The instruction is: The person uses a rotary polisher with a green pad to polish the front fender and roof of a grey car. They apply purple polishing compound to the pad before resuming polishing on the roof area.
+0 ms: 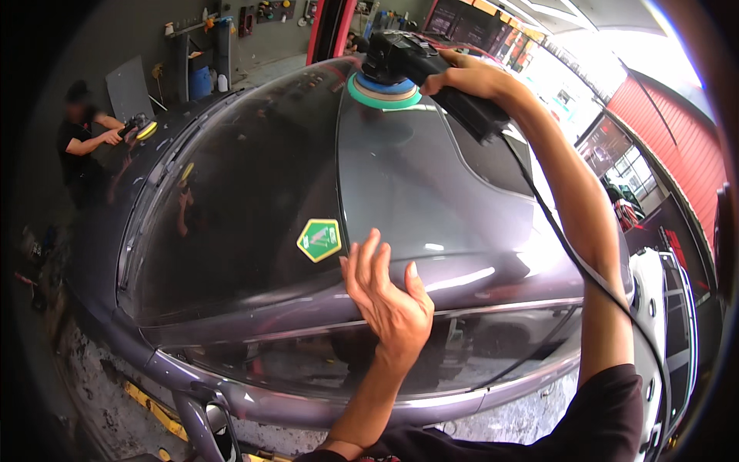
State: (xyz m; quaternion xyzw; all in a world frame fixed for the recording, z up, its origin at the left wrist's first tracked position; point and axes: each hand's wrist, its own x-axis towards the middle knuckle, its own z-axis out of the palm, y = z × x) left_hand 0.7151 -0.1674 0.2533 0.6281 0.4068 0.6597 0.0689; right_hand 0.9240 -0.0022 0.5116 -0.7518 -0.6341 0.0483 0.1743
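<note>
My right hand is wrapped round the black body of a car polisher, out over the far side of the roof. Its round pad, blue above and green at the rim, sits at the dark grey car's roof; whether it is spinning I cannot tell. A black power cord trails from the tool's rear along my right arm. Nearer to me, my left hand is open and empty, fingers spread, over the roof edge beside the windshield. Whether it touches the paint is unclear.
A green and yellow pentagonal sticker is on the windshield near my left hand. At far left another person holds a polisher with a yellow pad over the hood. The side mirror juts out lower left. A white car stands at right.
</note>
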